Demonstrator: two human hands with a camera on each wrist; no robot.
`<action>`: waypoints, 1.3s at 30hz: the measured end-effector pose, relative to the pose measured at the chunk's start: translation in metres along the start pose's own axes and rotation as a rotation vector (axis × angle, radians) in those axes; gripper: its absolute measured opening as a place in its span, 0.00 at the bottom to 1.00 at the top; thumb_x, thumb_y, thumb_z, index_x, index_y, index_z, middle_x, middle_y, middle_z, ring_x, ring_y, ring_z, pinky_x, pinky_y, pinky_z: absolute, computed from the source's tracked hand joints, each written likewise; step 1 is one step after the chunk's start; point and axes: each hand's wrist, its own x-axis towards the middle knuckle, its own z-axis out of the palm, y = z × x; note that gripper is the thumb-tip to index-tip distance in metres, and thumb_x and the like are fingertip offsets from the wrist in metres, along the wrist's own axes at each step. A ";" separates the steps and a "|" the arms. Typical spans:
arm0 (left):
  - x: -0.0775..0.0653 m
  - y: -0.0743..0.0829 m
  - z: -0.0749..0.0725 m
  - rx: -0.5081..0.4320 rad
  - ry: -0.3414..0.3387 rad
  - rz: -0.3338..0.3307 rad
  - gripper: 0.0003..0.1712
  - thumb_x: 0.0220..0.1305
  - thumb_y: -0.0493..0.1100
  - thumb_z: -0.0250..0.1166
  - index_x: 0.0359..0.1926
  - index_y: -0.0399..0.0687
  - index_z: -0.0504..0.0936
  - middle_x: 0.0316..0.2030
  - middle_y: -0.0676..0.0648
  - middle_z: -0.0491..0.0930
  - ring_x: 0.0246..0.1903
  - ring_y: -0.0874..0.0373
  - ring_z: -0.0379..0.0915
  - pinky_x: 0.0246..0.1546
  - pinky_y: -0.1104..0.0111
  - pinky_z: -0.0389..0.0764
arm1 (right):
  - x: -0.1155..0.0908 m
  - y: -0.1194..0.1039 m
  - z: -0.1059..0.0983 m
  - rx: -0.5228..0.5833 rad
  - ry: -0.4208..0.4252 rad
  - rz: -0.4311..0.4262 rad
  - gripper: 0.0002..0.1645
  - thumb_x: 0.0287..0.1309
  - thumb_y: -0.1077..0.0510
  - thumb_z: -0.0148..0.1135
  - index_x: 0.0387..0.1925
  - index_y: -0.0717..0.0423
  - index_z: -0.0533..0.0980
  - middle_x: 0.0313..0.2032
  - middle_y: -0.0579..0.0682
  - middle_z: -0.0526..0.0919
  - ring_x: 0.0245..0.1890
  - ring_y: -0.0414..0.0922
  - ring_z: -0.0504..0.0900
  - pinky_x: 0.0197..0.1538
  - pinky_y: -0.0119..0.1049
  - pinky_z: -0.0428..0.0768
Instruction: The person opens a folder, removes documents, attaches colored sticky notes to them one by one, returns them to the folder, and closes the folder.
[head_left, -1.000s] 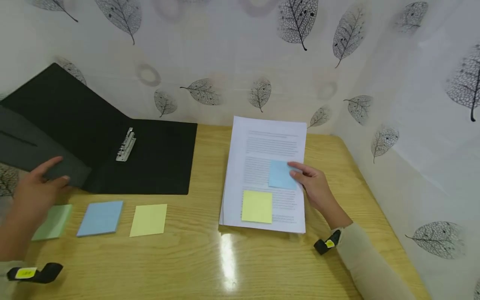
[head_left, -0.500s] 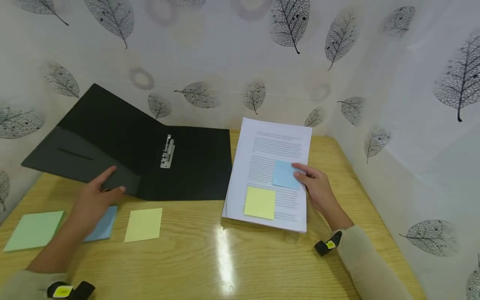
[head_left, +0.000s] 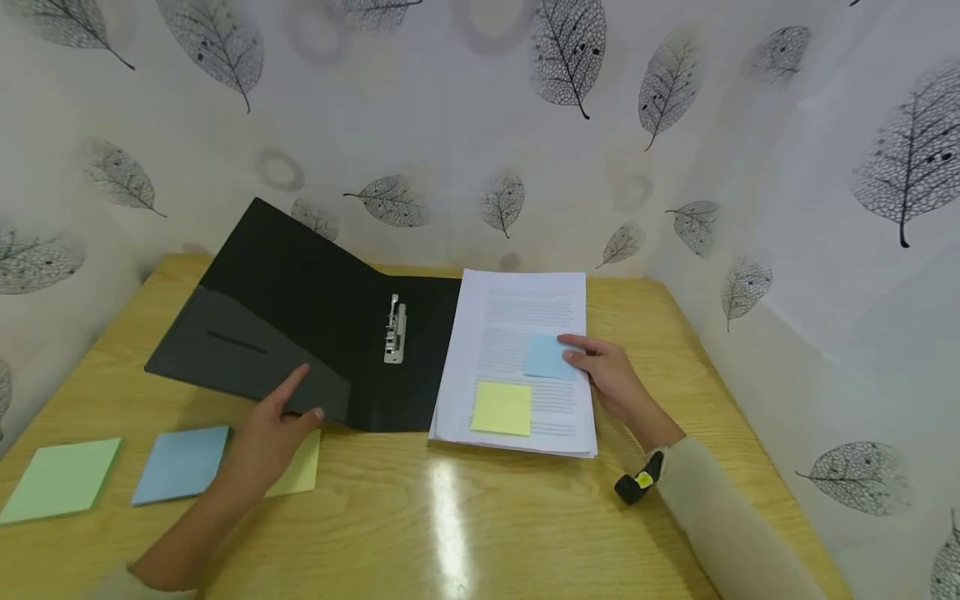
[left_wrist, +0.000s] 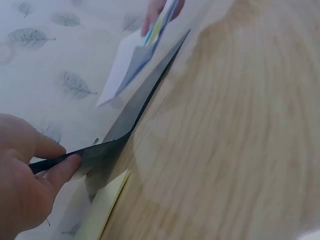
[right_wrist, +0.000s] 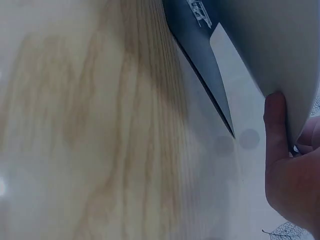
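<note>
My left hand (head_left: pixel 262 446) pinches the lower edge of the raised left cover of an open black binder (head_left: pixel 285 308), thumb on one side and fingers on the other. A metal clip mechanism (head_left: pixel 395 331) stands out on the binder's inside. My right hand (head_left: pixel 611 375) grips a stack of printed paper (head_left: pixel 459 367) by its right edge. In the left wrist view the paper (left_wrist: pixel 117 70) is tilted above the binder's right cover, hiding part of it in the head view. A blue sticky note (head_left: pixel 542 358) and a yellow sticky note (head_left: pixel 501 408) lie on the top sheet.
A green sticky-note pad (head_left: pixel 63 477) and a blue pad (head_left: pixel 180 464) lie at the front left of the wooden table (head_left: pixel 360 517). A yellow pad (head_left: pixel 302 468) is partly hidden behind my left hand. A leaf-patterned white covering (head_left: pixel 450 125) rises behind the table.
My left hand has drawn the binder rightward along the table, and its right cover now lies partly behind the paper. My right hand keeps its grip on the stack.
</note>
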 end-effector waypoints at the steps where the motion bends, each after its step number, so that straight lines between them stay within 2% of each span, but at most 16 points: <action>1: -0.002 0.000 0.004 -0.006 -0.003 0.004 0.45 0.74 0.51 0.60 0.81 0.62 0.43 0.14 0.55 0.62 0.15 0.63 0.56 0.17 0.65 0.67 | 0.002 0.001 0.002 -0.010 -0.007 0.002 0.25 0.70 0.58 0.61 0.66 0.56 0.75 0.75 0.53 0.62 0.68 0.50 0.68 0.55 0.28 0.77; 4: -0.008 0.002 0.013 -0.021 -0.009 0.009 0.45 0.74 0.50 0.61 0.81 0.61 0.45 0.13 0.55 0.60 0.14 0.64 0.53 0.15 0.66 0.66 | 0.006 0.001 0.009 -0.043 -0.013 0.002 0.24 0.70 0.59 0.61 0.65 0.56 0.76 0.75 0.53 0.62 0.70 0.49 0.67 0.62 0.35 0.74; 7: -0.013 0.007 0.021 -0.065 -0.025 -0.012 0.45 0.73 0.48 0.61 0.81 0.62 0.46 0.13 0.55 0.57 0.14 0.64 0.53 0.15 0.66 0.66 | 0.010 0.001 0.016 -0.055 -0.034 -0.007 0.24 0.69 0.60 0.61 0.65 0.57 0.76 0.74 0.55 0.64 0.70 0.50 0.66 0.66 0.41 0.71; 11: -0.018 0.011 0.029 -0.096 -0.030 -0.023 0.44 0.73 0.47 0.62 0.81 0.62 0.49 0.15 0.54 0.59 0.14 0.64 0.54 0.16 0.68 0.68 | 0.017 0.001 0.023 -0.058 -0.061 -0.001 0.24 0.68 0.61 0.61 0.65 0.58 0.76 0.72 0.57 0.68 0.67 0.51 0.70 0.61 0.37 0.74; 16: -0.023 0.014 0.036 -0.069 -0.023 -0.020 0.43 0.72 0.46 0.63 0.80 0.62 0.51 0.21 0.51 0.62 0.16 0.64 0.55 0.20 0.68 0.69 | 0.020 0.001 0.029 -0.063 -0.091 0.004 0.24 0.68 0.61 0.61 0.64 0.57 0.76 0.70 0.57 0.70 0.63 0.51 0.74 0.52 0.31 0.78; 26: -0.027 0.015 0.040 -0.077 -0.042 -0.065 0.43 0.72 0.47 0.63 0.80 0.65 0.50 0.19 0.53 0.60 0.17 0.62 0.56 0.20 0.68 0.69 | 0.028 0.004 0.030 -0.125 -0.121 0.037 0.22 0.68 0.59 0.61 0.63 0.55 0.78 0.68 0.55 0.72 0.63 0.49 0.74 0.55 0.33 0.77; 28: -0.028 0.015 0.041 -0.073 -0.042 -0.068 0.43 0.72 0.46 0.63 0.80 0.64 0.50 0.16 0.53 0.58 0.16 0.62 0.56 0.20 0.68 0.68 | 0.028 0.004 0.030 -0.126 -0.125 0.048 0.22 0.69 0.59 0.61 0.63 0.54 0.78 0.69 0.55 0.72 0.64 0.49 0.73 0.57 0.35 0.76; 34: -0.028 0.016 0.041 -0.060 -0.039 -0.072 0.43 0.72 0.46 0.63 0.80 0.64 0.51 0.19 0.52 0.60 0.18 0.61 0.57 0.21 0.67 0.68 | 0.030 0.006 0.032 -0.121 -0.123 0.058 0.22 0.69 0.59 0.61 0.63 0.54 0.78 0.71 0.54 0.69 0.68 0.50 0.70 0.66 0.43 0.72; 39: -0.028 0.015 0.041 -0.061 -0.037 -0.080 0.43 0.72 0.47 0.63 0.80 0.65 0.51 0.18 0.53 0.59 0.18 0.61 0.56 0.21 0.67 0.68 | 0.033 0.006 0.033 -0.253 -0.115 0.005 0.22 0.69 0.58 0.61 0.62 0.52 0.78 0.71 0.54 0.70 0.70 0.51 0.68 0.70 0.49 0.68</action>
